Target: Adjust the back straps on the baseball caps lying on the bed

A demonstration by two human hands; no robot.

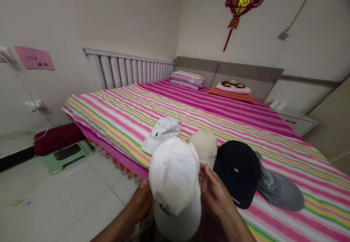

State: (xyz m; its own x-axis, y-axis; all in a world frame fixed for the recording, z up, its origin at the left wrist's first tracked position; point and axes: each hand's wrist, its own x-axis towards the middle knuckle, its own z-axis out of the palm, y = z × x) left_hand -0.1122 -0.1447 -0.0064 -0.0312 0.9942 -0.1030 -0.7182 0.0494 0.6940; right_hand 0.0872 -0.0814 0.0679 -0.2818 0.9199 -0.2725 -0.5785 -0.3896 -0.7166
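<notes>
A white baseball cap (176, 180) is held up in front of me, its brim pointing down toward me. My left hand (143, 194) grips its left side, fingers partly hidden behind it. On the cap's right side my right hand (212, 187) holds the edge, fingers bent around it. Beyond it on the bed lie a white cap with a small dark logo (164, 131) and a beige cap (205, 145). To the right rests a black cap (236, 171) with white lettering, overlapping a grey cap (283, 191) whose brim points right.
The bed (115, 114) has a striped cover and a grey headboard (226, 70). Folded purple bedding (187, 81) and a pink pillow (233, 88) lie at its far end. A green stool (67, 156) stands on the floor at left, by a white radiator (128, 70). A nightstand (296, 121) is beyond.
</notes>
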